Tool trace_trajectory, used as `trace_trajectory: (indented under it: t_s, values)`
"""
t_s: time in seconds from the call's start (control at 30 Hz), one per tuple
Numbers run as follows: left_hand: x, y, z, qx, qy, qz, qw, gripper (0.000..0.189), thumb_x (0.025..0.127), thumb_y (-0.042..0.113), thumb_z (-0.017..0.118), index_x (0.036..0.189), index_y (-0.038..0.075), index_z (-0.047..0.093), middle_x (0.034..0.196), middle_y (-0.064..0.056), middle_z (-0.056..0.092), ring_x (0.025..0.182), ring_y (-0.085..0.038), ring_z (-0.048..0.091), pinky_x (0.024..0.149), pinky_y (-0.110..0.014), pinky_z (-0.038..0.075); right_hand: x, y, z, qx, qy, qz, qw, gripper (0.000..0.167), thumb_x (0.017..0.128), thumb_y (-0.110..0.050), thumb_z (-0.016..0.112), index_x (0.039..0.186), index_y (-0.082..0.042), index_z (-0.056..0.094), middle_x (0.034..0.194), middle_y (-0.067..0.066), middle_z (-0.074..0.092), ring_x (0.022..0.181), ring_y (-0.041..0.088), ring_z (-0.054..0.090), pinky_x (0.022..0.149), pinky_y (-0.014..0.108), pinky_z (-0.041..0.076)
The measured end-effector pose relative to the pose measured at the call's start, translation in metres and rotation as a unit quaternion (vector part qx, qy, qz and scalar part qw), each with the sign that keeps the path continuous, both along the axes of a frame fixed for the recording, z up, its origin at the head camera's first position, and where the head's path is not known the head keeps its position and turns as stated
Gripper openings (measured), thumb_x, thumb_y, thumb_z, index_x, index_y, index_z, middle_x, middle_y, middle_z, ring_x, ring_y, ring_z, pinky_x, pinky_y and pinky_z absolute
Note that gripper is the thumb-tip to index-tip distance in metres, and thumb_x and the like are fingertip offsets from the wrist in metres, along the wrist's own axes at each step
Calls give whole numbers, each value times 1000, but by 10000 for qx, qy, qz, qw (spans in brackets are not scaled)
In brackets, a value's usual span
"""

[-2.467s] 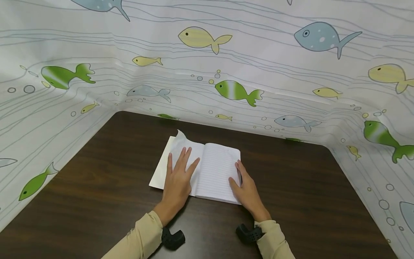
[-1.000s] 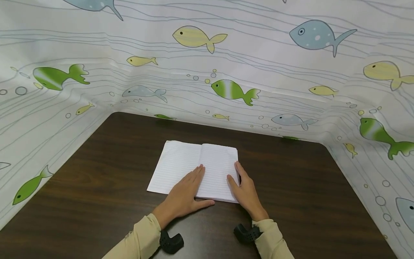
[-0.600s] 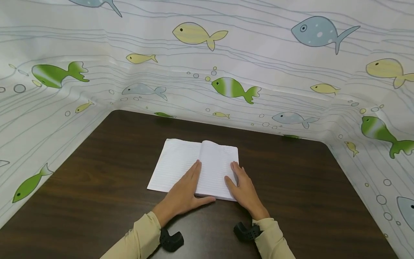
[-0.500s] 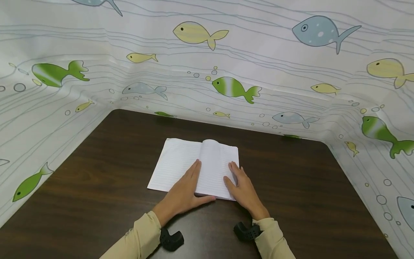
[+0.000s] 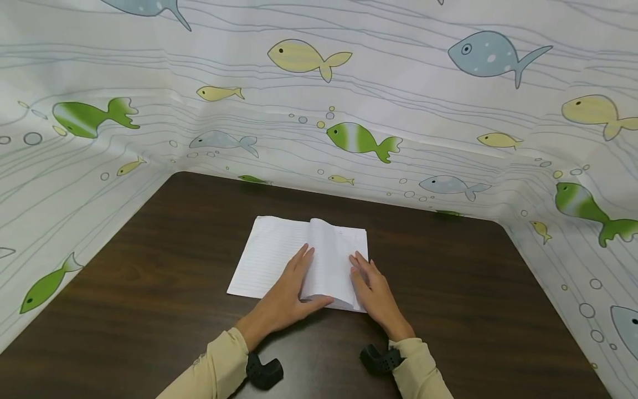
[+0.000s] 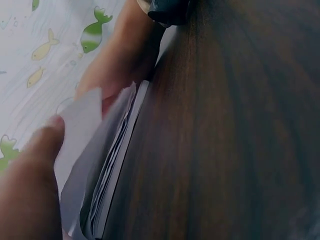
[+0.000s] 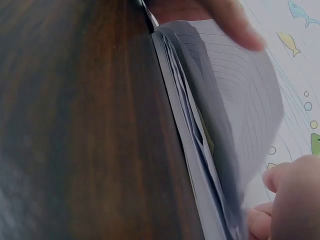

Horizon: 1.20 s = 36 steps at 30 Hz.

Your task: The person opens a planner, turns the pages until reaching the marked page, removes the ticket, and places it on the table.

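Note:
An open notebook [image 5: 271, 244] with lined white pages lies on the dark wooden table. One right-hand page [image 5: 329, 260] bulges up from the spine in a curve; the right wrist view shows this lifted page [image 7: 240, 85] standing off the stack beneath. My left hand [image 5: 281, 299] rests over the notebook's middle and lower edge, fingers stretched along the spine, thumb pointing right beneath the raised page's near edge. At the right side, my right hand [image 5: 376, 291] has its thumb and fingertips close together at the lifted page's outer edge, pinching it.
Brown wood table [image 5: 164, 310] surrounds the notebook. White sheeting [image 5: 399, 94] printed with fish rises along the back and both sides. Each wrist wears a black camera mount [image 5: 265, 373], close above the tabletop.
First a leaf was turned over to the left and the left hand moved onto the spine. Since then the right hand has shifted left, buckling the top right-hand page upward.

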State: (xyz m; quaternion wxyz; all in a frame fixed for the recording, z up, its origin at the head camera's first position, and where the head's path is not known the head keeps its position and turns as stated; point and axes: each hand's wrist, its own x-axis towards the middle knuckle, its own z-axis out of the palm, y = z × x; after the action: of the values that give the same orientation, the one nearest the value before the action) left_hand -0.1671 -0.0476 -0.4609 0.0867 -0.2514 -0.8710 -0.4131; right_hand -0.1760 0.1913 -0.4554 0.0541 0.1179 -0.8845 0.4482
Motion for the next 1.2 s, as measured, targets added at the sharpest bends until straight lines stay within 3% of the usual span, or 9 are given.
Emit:
trace_trajectory:
  t_s: [0.2,0.33,0.53,0.67,0.73,0.8,0.93,1.03,1.2]
  values:
    - [-2,-1,0,358,610,13,9975,91,82,3,81,159,-1,31,164,-23,29,150,-36,35,117,-54,37,0,0,-2,-50,173,35,9998,46,111,-24,48,149,2,52,159,14,45,153,28,32,127,49,15]
    - [-1,-4,3,519,1204,572,9897,97,71,-15,66,160,2,30,165,-18,30,150,-31,35,112,-47,41,-1,0,-3,58,374,82,9992,46,112,-19,44,151,5,48,155,15,49,151,30,34,127,49,17]
    - [-4,-5,5,-469,2494,2294,9397,103,62,-28,57,159,-3,29,164,-30,21,153,-45,23,123,-63,19,-1,0,-2,250,267,-2,9993,47,110,-16,48,154,1,46,157,13,48,153,31,32,127,51,17]
    - [-5,-5,5,-1250,2735,2512,9200,99,66,-25,64,158,-2,34,165,-31,17,154,-46,20,124,-61,18,-1,0,-2,397,159,-44,9991,50,107,-18,54,154,-1,47,160,14,43,154,33,30,126,53,17]
    - [-5,-6,5,-1249,2732,2216,9277,90,71,-23,64,155,-3,40,165,-28,25,154,-42,25,124,-59,22,0,1,-3,392,129,-68,9991,52,107,-19,55,155,-2,46,161,15,42,154,35,28,126,55,17]
    - [-4,-5,2,-1168,2473,1695,9468,74,80,-17,65,150,-5,47,162,-25,35,152,-38,33,123,-55,27,0,1,-4,234,115,-110,9996,53,107,-21,55,156,-3,44,162,16,41,154,35,29,125,55,19]
    - [1,-4,-4,-1427,1437,476,9781,47,101,5,60,147,-5,54,155,-18,50,146,-32,44,121,-47,34,0,2,-6,-400,136,-449,9981,52,110,-25,53,158,-8,43,165,17,35,154,33,28,124,57,23]
    - [5,-3,-5,-1792,931,7,9794,45,107,15,54,149,-2,53,156,-16,50,147,-32,43,121,-46,33,0,3,-5,-695,125,-731,9948,52,110,-27,51,159,-11,42,166,17,32,155,32,27,124,58,23]
    - [8,1,-2,-1791,852,-9,9801,47,108,18,52,150,-3,51,157,-18,47,149,-33,40,122,-48,32,-1,4,-4,-653,4,-874,9940,53,110,-28,51,160,-11,40,167,16,30,155,33,26,124,58,21]
